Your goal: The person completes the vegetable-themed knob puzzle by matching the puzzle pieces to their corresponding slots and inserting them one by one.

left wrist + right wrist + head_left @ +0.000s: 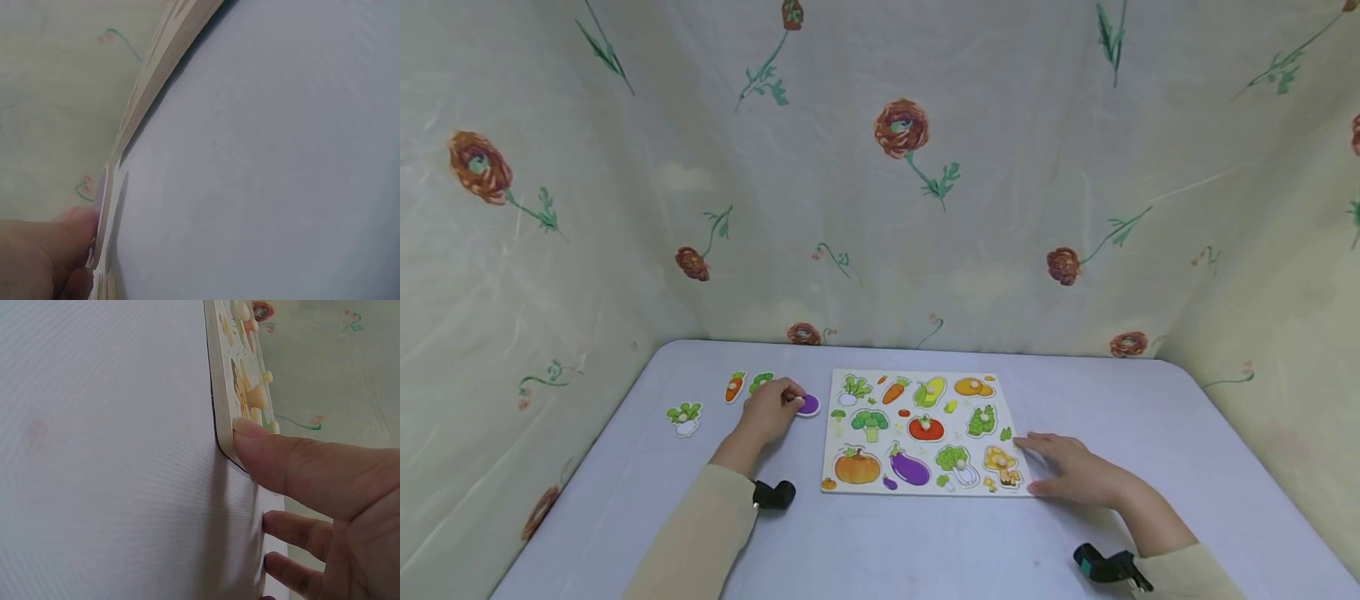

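A wooden vegetable puzzle board lies flat in the middle of the table. Just off its left side, my left hand pinches a purple eggplant puzzle piece between thumb and fingers. The left wrist view catches that hand and the piece edge-on; part of the piece is hidden by the fingers. My right hand rests at the board's right edge, fingers spread. Its thumb touches the near right corner of the board.
Loose turnip, carrot and broccoli pieces lie on the table at the left, the broccoli partly behind my hand. Several board pieces, such as the tomato, carry knobs. A flowered curtain surrounds the table's back and sides.
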